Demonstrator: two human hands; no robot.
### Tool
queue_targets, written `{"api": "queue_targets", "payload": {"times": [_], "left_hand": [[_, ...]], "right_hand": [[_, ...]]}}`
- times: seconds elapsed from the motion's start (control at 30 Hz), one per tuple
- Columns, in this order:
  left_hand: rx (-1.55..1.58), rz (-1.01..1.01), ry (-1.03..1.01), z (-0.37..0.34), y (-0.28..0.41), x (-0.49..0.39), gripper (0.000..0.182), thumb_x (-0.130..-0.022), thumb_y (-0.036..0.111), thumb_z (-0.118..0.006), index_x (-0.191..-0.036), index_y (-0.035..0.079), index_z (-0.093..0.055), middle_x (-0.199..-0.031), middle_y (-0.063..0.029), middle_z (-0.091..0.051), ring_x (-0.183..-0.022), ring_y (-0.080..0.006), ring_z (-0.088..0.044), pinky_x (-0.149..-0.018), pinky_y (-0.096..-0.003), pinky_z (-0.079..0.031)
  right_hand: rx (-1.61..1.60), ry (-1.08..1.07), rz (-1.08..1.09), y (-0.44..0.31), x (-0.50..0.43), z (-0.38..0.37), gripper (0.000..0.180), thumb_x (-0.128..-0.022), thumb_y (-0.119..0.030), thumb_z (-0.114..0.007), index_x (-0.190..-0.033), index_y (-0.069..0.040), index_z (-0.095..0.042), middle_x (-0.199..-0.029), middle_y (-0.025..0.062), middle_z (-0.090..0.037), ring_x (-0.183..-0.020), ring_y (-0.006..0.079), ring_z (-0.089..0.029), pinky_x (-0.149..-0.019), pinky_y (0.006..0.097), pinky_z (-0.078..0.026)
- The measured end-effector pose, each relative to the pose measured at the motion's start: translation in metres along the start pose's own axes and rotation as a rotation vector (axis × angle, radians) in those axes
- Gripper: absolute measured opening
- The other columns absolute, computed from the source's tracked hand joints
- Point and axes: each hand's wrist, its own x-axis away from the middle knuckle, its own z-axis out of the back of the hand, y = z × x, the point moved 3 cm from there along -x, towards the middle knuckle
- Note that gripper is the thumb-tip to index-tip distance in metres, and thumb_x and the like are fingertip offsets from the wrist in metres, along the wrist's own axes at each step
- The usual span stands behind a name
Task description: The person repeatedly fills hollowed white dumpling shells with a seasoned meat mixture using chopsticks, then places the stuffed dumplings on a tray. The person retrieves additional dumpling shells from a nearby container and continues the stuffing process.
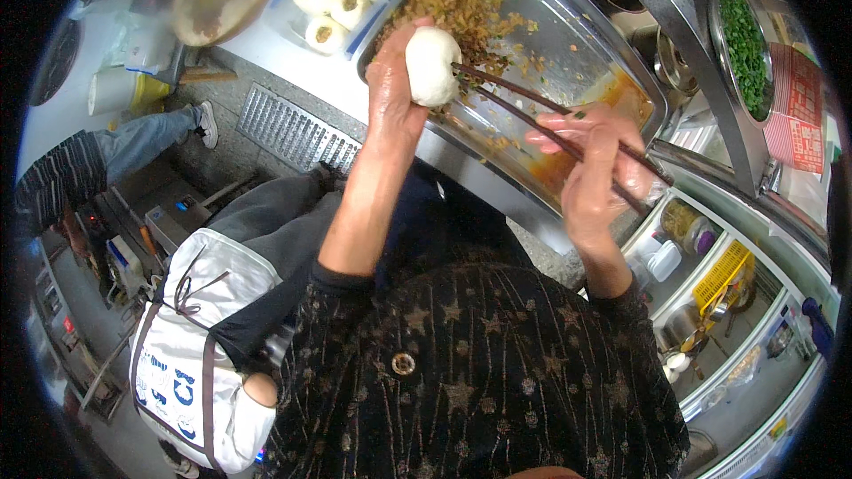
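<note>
My left hand (397,83) holds a round white dough bun (431,68) upright over the near left corner of a steel tray (559,20). A pair of dark chopsticks (566,143) is gripped in my right hand (599,159), over the tray's right part. The chopstick tips reach the bun's right side; whether they are inside it cannot be told. Chopped brownish filling (466,0) is heaped at the tray's far left, with scraps and orange liquid elsewhere in it. Several white buns with filling showing at their tops (351,8) sit in a clear plastic container left of the tray.
A bowl of chopped greens (742,46) stands on a raised steel shelf at right. Below are shelves with jars and a yellow basket (725,276). A person in a white apron (206,352) is close at my left; another in jeans (143,140) is farther off.
</note>
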Motion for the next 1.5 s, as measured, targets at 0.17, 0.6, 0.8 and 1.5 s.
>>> {"api": "queue_targets", "payload": {"times": [0.17,0.6,0.8,1.5], "left_hand": [[0.155,0.068,-0.107,-0.002,-0.022,0.003,0.024,-0.099,0.021,-0.057,-0.107,-0.001,-0.063,-0.096,-0.0137,-0.066,-0.082,-0.0272,-0.067,-0.071,-0.0409,-0.060],[-0.231,-0.017,-0.220,-0.010,0.009,0.003,0.031,-0.097,0.027,-0.058,-0.106,-0.001,-0.065,-0.091,-0.0110,-0.068,-0.078,-0.0216,-0.069,-0.069,-0.0332,-0.057],[-0.038,0.030,-0.164,-0.009,-0.007,0.001,0.031,-0.099,0.025,-0.057,-0.113,-0.002,-0.064,-0.099,-0.0121,-0.068,-0.083,-0.0228,-0.069,-0.074,-0.0355,-0.058],[-0.434,-0.331,-0.180,-0.015,0.012,-0.007,0.051,-0.096,0.039,-0.066,-0.132,0.004,-0.056,-0.116,-0.0094,-0.064,-0.106,-0.0182,-0.060,-0.087,-0.0325,-0.053]], "right_hand": [[0.319,-0.294,0.278,0.006,-0.003,-0.017,0.005,-0.095,0.004,-0.057,-0.092,0.004,-0.062,-0.081,0.0141,-0.068,-0.068,0.0229,-0.067,-0.060,0.0306,-0.054],[0.123,-0.100,-0.131,0.002,-0.013,0.011,0.032,-0.106,-0.014,-0.040,-0.097,0.012,-0.058,-0.088,0.0236,-0.069,-0.071,0.0281,-0.071,-0.064,0.0338,-0.059],[0.135,-0.090,-0.102,0.002,0.001,0.001,0.024,-0.103,-0.004,-0.045,-0.093,0.010,-0.061,-0.093,0.0185,-0.066,-0.075,0.0249,-0.071,-0.068,0.0341,-0.062],[0.139,-0.102,0.244,-0.002,-0.002,-0.002,0.009,-0.097,0.001,-0.055,-0.095,0.006,-0.063,-0.086,0.0185,-0.067,-0.074,0.0237,-0.067,-0.065,0.0322,-0.058]]}}
